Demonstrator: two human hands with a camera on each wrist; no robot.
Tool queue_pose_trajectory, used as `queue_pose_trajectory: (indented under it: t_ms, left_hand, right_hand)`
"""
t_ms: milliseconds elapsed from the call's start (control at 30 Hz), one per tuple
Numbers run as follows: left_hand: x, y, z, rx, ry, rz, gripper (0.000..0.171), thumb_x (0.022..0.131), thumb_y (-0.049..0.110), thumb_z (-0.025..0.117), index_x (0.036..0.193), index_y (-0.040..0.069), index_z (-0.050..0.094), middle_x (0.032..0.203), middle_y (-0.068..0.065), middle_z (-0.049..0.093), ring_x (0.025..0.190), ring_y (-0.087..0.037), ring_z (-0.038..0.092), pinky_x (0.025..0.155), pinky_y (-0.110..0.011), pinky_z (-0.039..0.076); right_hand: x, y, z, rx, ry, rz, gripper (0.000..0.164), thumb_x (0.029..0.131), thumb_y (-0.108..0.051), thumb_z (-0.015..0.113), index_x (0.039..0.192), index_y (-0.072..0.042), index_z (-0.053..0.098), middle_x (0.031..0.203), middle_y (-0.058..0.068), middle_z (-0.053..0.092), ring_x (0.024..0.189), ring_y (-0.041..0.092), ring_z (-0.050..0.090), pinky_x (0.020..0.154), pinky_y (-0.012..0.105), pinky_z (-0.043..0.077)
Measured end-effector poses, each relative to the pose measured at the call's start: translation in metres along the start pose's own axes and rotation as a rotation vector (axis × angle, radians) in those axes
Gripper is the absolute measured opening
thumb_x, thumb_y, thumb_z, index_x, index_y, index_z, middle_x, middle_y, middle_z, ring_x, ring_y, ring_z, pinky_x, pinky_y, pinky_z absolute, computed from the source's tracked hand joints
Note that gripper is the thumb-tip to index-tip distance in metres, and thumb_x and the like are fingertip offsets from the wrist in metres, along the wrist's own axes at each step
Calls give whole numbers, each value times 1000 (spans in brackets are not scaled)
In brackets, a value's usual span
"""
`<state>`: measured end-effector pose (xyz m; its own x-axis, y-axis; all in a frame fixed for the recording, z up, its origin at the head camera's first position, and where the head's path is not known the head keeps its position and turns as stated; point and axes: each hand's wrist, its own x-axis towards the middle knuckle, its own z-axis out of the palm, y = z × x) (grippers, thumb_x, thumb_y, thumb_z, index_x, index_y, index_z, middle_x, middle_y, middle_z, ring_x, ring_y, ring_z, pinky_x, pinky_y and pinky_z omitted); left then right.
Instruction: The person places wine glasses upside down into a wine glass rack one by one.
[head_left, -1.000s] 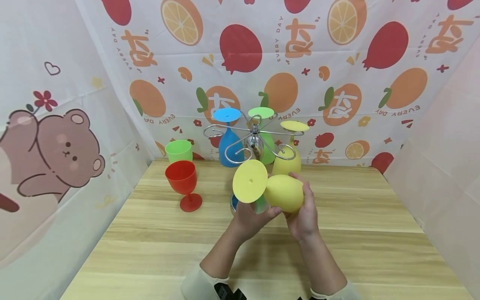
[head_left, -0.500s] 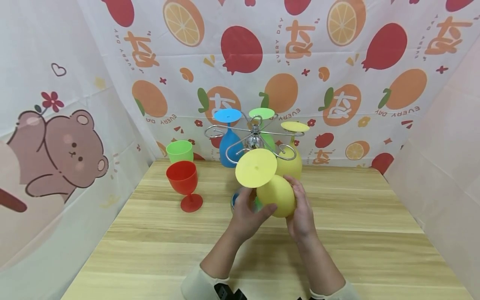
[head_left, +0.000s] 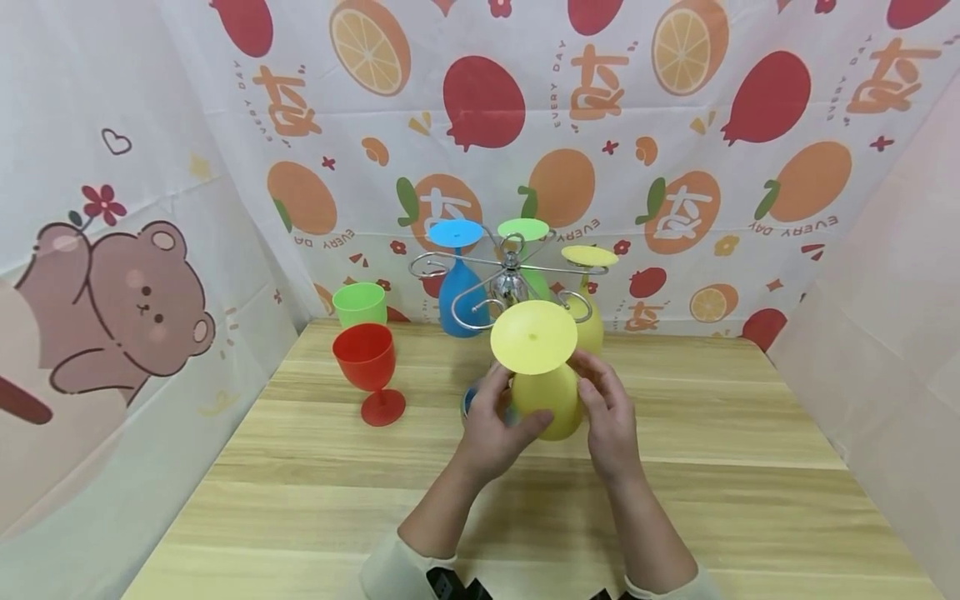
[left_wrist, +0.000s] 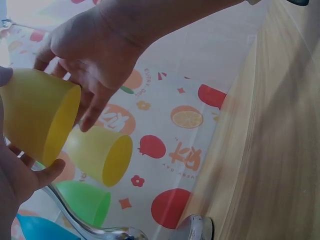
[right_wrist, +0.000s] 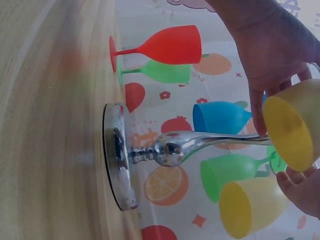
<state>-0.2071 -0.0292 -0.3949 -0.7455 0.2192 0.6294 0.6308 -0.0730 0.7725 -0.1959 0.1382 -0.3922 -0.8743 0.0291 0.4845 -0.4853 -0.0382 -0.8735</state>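
The upside-down yellow goblet point(head_left: 543, 393) is clamped between the left grip point(head_left: 491, 433) and the right grip point(head_left: 613, 423), before the metal rack point(head_left: 511, 284); it is best squeezed lightly, kept level and steered gently.

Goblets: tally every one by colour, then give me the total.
Yellow: 2, the held yellow goblet and the hanging yellow goblet
Green: 2, the standing green goblet and the hanging green goblet
Blue: 1, the hanging blue goblet
Red: 1, the standing red goblet
Total: 6
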Motion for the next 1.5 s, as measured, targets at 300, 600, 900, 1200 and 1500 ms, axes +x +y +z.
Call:
queue_pose_trajectory:
  t_ms: [300,600,900,1200,1500]
  left_hand:
    - [-2,-1,-2,4,-21,-79,64,89,38,71,145,21,44,137,-2,50,121,-21,50,98,-40,50]
    - [1,-3,-4,-30,-45,-98,62,91,33,67,146,21,41,135,-6,53,109,-24,56,85,-35,57]
    - [4,-1,-5,-46,-47,-127,61,91,30,64,147,22,40,135,-6,48,104,-27,55,77,-34,58]
    - [5,-2,-5,-11,-25,-132,62,91,32,62,147,15,39,138,-3,46,108,-26,53,81,-35,55]
    - [4,-2,-5,-48,-49,-165,58,93,25,54,146,8,39,131,-12,48,106,-27,54,80,-32,57]
  right_hand:
    - [-1,-5,4,8,-91,-101,39,101,-2,45,139,-2,50,136,4,57,122,17,57,94,24,52]
    - [0,-7,6,-19,-130,-130,42,100,-2,49,142,-6,49,131,6,57,114,16,58,93,23,51]
    - [2,-6,4,-40,-128,-83,46,98,-1,52,143,-9,47,132,8,55,115,17,58,92,25,53]
    - [3,-5,3,-30,-124,-86,46,97,-1,55,142,-7,47,134,5,54,120,19,56,94,27,53]
    - [4,-6,1,-72,-87,-84,45,95,2,56,139,-8,51,133,5,57,120,18,57,96,25,52]
